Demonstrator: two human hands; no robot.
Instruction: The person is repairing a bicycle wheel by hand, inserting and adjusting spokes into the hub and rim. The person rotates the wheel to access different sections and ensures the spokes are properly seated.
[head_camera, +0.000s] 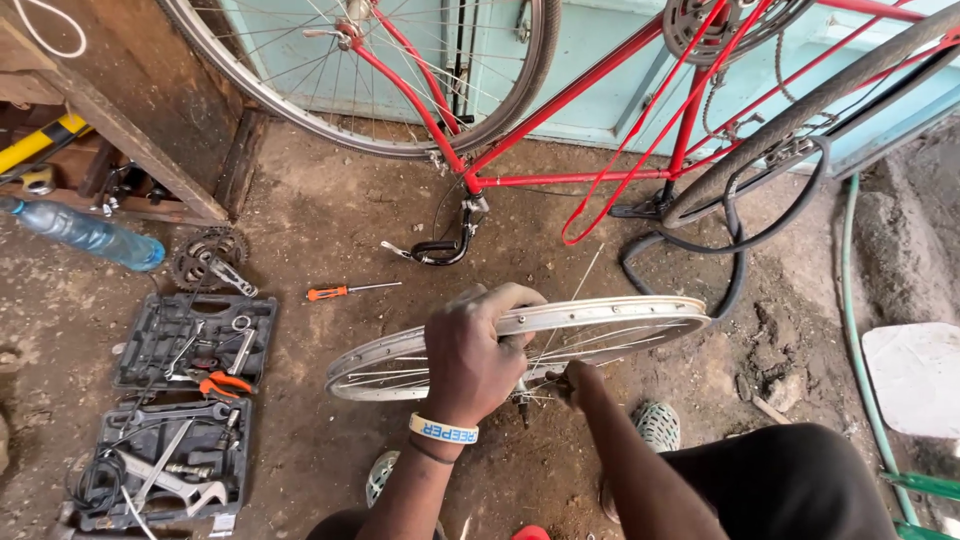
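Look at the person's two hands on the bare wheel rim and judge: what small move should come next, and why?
Probably a slight turn of the rim by the left hand. That hand grips the rim's near edge, while the right hand works at the hub among the spokes, so turning would bring the next spoke within reach.

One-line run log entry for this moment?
left hand: gripping bare wheel rim | right hand: at hub, spokes | open tool case: left, untouched

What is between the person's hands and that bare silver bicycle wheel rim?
Nothing visible. The left hand already grips the bare silver bicycle wheel rim at its near edge, and the right hand reaches between the thin spokes toward the hub, which it partly hides.
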